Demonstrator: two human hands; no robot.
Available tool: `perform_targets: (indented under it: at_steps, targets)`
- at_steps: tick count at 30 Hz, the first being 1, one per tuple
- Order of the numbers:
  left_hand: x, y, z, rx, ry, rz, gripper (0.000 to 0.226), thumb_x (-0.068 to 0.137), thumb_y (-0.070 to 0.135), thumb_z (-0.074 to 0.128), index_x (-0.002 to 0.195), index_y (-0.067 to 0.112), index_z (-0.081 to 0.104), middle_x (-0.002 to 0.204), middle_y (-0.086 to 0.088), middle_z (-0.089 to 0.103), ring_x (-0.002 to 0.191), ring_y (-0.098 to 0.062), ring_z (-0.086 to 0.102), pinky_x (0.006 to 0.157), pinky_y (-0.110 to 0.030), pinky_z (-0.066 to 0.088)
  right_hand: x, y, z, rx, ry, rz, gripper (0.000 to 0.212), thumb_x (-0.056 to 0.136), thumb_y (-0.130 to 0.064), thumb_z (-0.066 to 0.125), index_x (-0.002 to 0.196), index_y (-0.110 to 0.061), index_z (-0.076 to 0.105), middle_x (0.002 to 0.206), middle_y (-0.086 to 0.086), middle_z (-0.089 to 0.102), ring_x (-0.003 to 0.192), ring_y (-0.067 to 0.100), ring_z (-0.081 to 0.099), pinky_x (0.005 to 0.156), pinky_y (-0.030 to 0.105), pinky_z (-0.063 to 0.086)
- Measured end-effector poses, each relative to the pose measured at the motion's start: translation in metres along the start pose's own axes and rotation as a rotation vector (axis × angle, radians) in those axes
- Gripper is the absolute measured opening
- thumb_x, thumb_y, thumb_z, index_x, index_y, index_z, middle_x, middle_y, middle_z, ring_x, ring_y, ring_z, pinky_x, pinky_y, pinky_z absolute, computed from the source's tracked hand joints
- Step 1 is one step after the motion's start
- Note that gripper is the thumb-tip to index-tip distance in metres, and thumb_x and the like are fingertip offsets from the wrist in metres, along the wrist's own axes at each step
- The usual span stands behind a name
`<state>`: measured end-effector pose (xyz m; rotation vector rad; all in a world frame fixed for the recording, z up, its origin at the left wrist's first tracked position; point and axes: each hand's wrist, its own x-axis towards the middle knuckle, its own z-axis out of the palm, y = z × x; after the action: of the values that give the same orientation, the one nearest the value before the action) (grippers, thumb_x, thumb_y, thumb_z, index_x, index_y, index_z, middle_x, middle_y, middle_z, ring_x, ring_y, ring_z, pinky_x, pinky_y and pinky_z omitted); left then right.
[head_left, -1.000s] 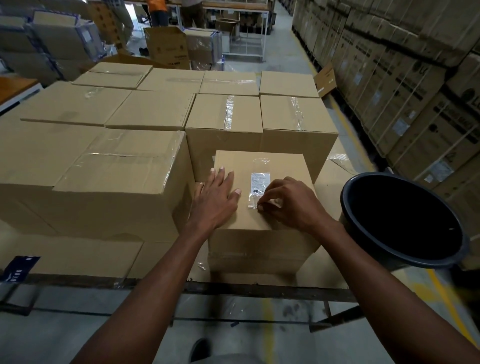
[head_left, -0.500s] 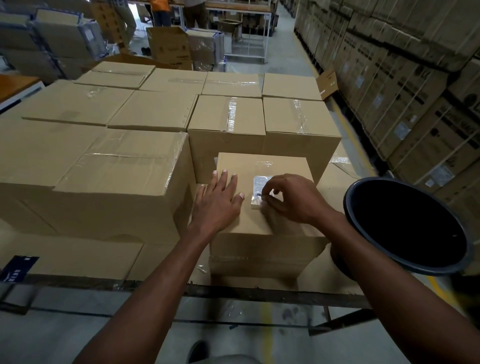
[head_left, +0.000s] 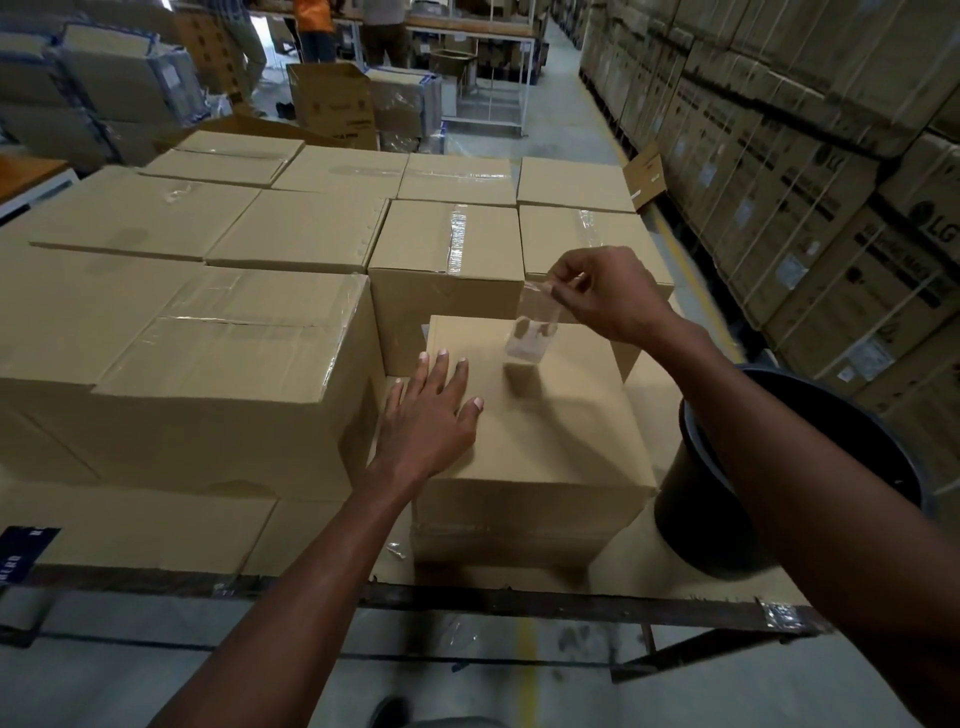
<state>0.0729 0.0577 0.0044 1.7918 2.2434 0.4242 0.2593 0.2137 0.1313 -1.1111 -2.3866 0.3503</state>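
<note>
A small brown cardboard box (head_left: 550, 415) stands at the near edge of a pallet, lower than the boxes around it. My left hand (head_left: 428, 421) lies flat on its top, fingers straight and spread. Above the box's far edge my right hand (head_left: 608, 293) pinches the top of a strip of clear tape (head_left: 532, 327), which hangs down in the air off the box. The box top is bare where the strip hangs.
Taller taped cardboard boxes (head_left: 223, 364) fill the pallet to the left and behind. A black round bin (head_left: 727, 493) stands right of the small box. Stacked cartons (head_left: 805, 182) wall the right aisle. People stand by a table at the far back (head_left: 311, 31).
My right hand has peeled the taped label off the box top and lifted it up and away. My left hand has stayed pressed on the box.
</note>
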Motion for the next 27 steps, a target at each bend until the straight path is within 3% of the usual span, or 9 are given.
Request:
perform_targets:
  at_steps: [8,17,24,27]
  targets:
    - [0.001,-0.001,0.001,-0.006,-0.006,-0.002,0.064,0.108,0.052,0.025,0.165,0.032,0.006,0.172,0.005,-0.007,0.158,-0.017,-0.014,0.127,-0.048,-0.002,0.037,0.017,-0.005,0.005,-0.026,-0.005,0.007,0.093,-0.031,0.072,0.088,-0.030,0.076,0.085,-0.018,0.071,0.082,0.011,0.069,0.081,0.048,0.060]
    - [0.002,0.000,0.002,0.010,-0.013,-0.007,0.068,0.104,0.060,0.018,0.165,0.032,0.005,0.172,0.006,-0.009,0.157,-0.017,-0.015,0.126,-0.047,-0.004,0.066,0.023,-0.018,0.033,0.017,0.000,0.008,0.094,-0.024,0.072,0.087,-0.025,0.076,0.085,-0.011,0.073,0.077,0.002,0.066,0.082,0.047,0.061]
    - [0.002,-0.001,0.002,-0.001,-0.014,-0.008,0.078,0.092,0.063,0.008,0.164,0.033,0.004,0.172,0.006,-0.010,0.157,-0.017,-0.016,0.126,-0.046,-0.005,0.072,0.023,-0.023,0.040,0.047,0.015,0.009,0.095,-0.026,0.072,0.088,-0.022,0.077,0.086,-0.008,0.074,0.079,0.012,0.069,0.081,0.048,0.061]
    - [0.002,-0.002,0.004,-0.001,-0.012,-0.007,0.073,0.099,0.063,0.013,0.164,0.034,0.003,0.171,0.007,-0.011,0.157,-0.016,-0.017,0.126,-0.046,-0.005,0.075,0.023,-0.029,0.039,0.092,0.015,0.014,0.096,-0.027,0.070,0.092,-0.016,0.077,0.085,-0.008,0.072,0.078,0.010,0.067,0.080,0.045,0.061]
